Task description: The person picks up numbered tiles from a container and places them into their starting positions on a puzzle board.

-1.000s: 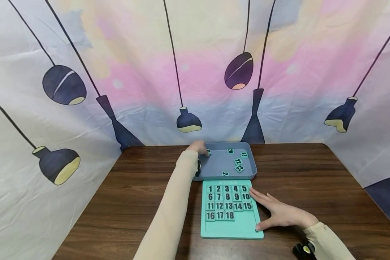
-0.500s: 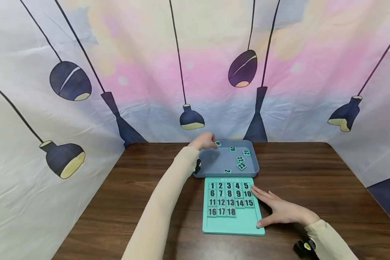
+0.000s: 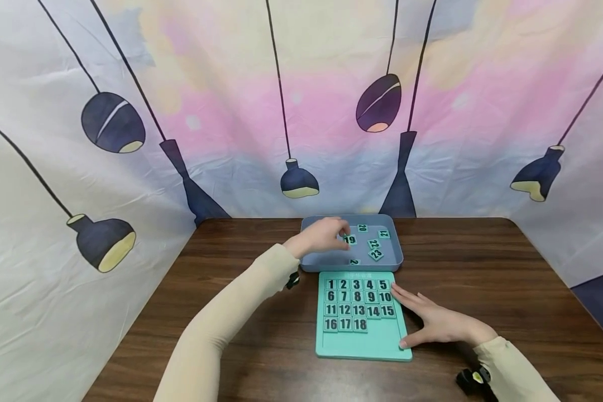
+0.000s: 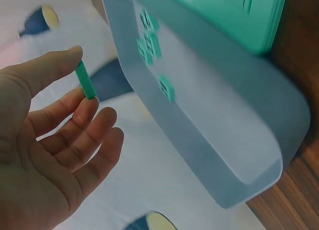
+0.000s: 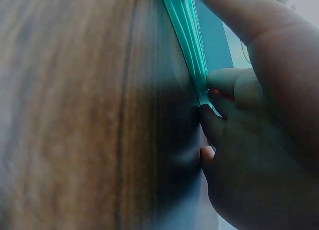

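My left hand (image 3: 322, 234) is over the grey-blue tray (image 3: 326, 259), pinching a green number tile marked 19 (image 3: 350, 240) between thumb and fingers. The left wrist view shows that tile (image 4: 85, 80) edge-on, held at thumb and fingertip beside the tray wall. In front of the tray lies a mint-green number board (image 3: 352, 345), with tiles 1 to 18 set in rows and a bare strip below and right of 18. My right hand (image 3: 439, 324) rests at the board's right edge, fingers and thumb spread, touching its side.
Inside the tray lie loose tiles: 20 (image 3: 363, 228), 22 (image 3: 374, 244), 23 (image 3: 376, 254), another tile (image 3: 384, 234) turned sideways, and one tile (image 3: 354, 262) partly hidden by the front wall. A patterned cloth (image 3: 231, 111) hangs behind the wooden table (image 3: 261, 357).
My left hand has lifted tile 19 from the tray's left side and moved right, towards the tray's middle. The right hand stays at the board's edge. The head view has shifted slightly.
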`<state>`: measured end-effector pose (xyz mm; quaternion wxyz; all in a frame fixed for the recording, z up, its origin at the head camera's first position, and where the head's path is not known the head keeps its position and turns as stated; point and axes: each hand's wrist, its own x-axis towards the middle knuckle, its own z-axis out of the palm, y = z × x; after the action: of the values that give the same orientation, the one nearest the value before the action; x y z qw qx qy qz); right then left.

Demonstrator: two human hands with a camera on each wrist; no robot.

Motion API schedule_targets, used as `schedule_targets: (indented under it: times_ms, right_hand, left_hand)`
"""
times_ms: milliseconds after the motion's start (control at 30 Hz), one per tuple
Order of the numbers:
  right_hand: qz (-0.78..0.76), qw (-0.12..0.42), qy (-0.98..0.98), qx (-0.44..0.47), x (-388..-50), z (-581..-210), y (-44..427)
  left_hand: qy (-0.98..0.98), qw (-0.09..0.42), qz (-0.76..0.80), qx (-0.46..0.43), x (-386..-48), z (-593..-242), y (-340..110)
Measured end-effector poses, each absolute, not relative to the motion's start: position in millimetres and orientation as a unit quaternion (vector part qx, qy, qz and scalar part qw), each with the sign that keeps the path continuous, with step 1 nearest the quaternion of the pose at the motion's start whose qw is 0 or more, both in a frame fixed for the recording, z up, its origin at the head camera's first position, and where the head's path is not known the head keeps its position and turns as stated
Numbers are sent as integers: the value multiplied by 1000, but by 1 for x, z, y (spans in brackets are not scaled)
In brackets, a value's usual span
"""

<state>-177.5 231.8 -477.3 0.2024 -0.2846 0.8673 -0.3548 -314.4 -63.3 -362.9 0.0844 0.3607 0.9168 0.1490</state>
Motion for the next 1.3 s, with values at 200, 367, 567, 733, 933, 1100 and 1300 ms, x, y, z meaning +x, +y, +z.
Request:
schedule_targets:
  times_ms: [200,367,567,733,933,1100,1300]
  right_hand:
    - [-350,200,870,-283,-178,-478,232]
    - [-354,198,867,-288,-179,-479,232]
    - [-349,201,871,-281,-180,-479,232]
    - [-350,203,870,-280,-180,-480,233]
    - [-351,197,867,-293,-181,-480,233]
    - [-351,200,869,-286,-180,-479,234]
    - [-354,205,867,-286,-179,-478,233]
  left_hand:
    - [904,73,109,407,-278,-363,-61]
    - [899,57,90,424,-257,-367,-58]
    - [893,53,94,437,-242,-376,-53]
    - [891,56,101,439,-232,-387,-49]
    - [887,59,92,448,-222,-401,-44]
    - [882,45,70,464,-213,-414,-38]
    - [877,46,51,476,-205,-432,-34]
